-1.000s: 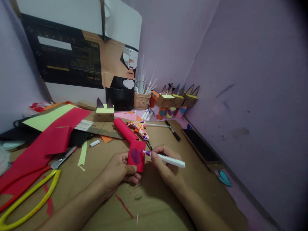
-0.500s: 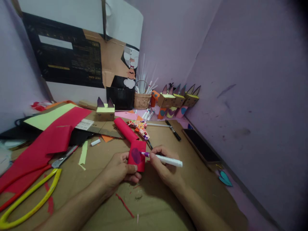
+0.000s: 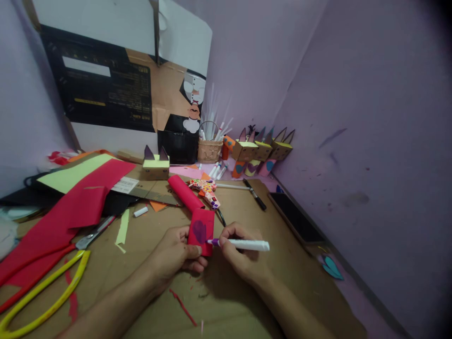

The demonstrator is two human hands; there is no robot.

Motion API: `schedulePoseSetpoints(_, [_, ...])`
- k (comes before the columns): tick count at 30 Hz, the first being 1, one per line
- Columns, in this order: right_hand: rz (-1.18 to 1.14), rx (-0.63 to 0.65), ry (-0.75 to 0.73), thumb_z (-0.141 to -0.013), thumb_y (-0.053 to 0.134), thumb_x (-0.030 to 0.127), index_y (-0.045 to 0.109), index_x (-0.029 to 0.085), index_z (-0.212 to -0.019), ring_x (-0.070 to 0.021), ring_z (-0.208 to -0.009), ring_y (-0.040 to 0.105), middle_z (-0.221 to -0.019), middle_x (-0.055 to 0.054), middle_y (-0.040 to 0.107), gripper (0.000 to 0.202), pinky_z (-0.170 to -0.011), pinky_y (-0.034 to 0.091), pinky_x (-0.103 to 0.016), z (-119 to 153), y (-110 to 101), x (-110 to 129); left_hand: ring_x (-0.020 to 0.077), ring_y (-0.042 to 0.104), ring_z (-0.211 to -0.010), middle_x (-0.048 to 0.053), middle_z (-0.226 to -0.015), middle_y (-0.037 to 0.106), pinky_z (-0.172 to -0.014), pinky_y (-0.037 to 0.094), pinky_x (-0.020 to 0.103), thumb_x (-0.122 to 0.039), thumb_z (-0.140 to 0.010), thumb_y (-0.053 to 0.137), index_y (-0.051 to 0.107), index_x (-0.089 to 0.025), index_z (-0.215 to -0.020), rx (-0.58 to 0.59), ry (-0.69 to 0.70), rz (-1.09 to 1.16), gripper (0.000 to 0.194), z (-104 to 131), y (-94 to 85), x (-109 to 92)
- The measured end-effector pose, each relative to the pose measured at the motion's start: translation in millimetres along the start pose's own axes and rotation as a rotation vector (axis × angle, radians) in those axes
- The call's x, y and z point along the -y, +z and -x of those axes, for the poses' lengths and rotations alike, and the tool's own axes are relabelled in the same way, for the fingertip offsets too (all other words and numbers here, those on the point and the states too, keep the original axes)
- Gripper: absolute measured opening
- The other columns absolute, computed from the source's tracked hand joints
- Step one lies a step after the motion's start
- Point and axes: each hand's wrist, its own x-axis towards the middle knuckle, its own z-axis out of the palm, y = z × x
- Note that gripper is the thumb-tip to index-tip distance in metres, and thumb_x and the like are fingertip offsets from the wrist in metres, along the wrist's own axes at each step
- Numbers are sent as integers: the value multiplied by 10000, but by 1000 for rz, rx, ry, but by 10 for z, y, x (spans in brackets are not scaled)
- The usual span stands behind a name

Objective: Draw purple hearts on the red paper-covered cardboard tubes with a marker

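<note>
Your left hand (image 3: 174, 252) grips a small upright red paper tube (image 3: 200, 231) near the front middle of the bench (image 3: 247, 301), fingers closed around its lower left side and thumb across the base. Your right hand (image 3: 240, 256) is closed on a white marker (image 3: 243, 245) in a writing grip, the barrel lying nearly level and pointing right. The purple tip touches the tube at its lower right edge.

Status of the work, judged from how things lie:

1. A purple patch is already coloured on the front face of the tube. It looks filled in, roughly heart-shaped, though the outline is too small to confirm.
2. The tip sits beside the patch, not on it, so the colouring appears at or near its end.
3. The tube carries no box head or ears.

For comparison, a row of finished paper figures (image 3: 263, 150) stands against the back wall, each a box head with pointed ears on a coloured tube. A single box head with ears (image 3: 155, 167) rests alone farther left. A second rolled red tube (image 3: 183, 192) lies just behind the one in hand. Red paper sheets (image 3: 77, 202) and yellow-handled scissors (image 3: 45, 287) lie to the left.
</note>
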Motion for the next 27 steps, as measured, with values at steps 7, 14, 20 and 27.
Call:
schedulePoseSetpoints(7, [-30, -54, -14, -746, 529, 236, 571, 157, -626, -74, -402, 426, -469, 33, 514, 150, -384, 309, -165, 9, -2, -6, 87, 558, -449, 6, -564, 615, -448, 485, 188, -136, -507, 656, 555, -103, -748, -2, -9, -1, 263, 7, 7, 0])
schedulePoseSetpoints(14, [-43, -114, -28, -776, 540, 261, 592, 165, -697, -90, -432, 481, -510, 25, 559, 135, -409, 354, -174, -2, -14, -32, 96, 562, -447, 11, -559, 613, -440, 476, 191, -146, -513, 647, 537, -116, -727, 10, -18, -17, 242, 1, -6, -2])
schedulePoseSetpoints(20, [-35, -112, -65, -780, 541, 247, 600, 163, -711, -82, -422, 473, -508, 28, 560, 123, -407, 350, -172, -11, 7, -19, 100, 567, -458, 10, -553, 608, -445, 478, 191, -130, -515, 633, 548, -114, -736, 9, -13, -28, 237, 11, 4, -11])
schedulePoseSetpoints(27, [-16, -73, -46, -784, 531, 245, 592, 158, -708, -84, -446, 481, -525, 25, 560, 131, -425, 352, -175, 1, 6, -27, 97, 561, -457, 3, -551, 604, -445, 480, 194, -127, -521, 633, 554, -116, -740, 27, -1, -13, 233, 4, -6, 9])
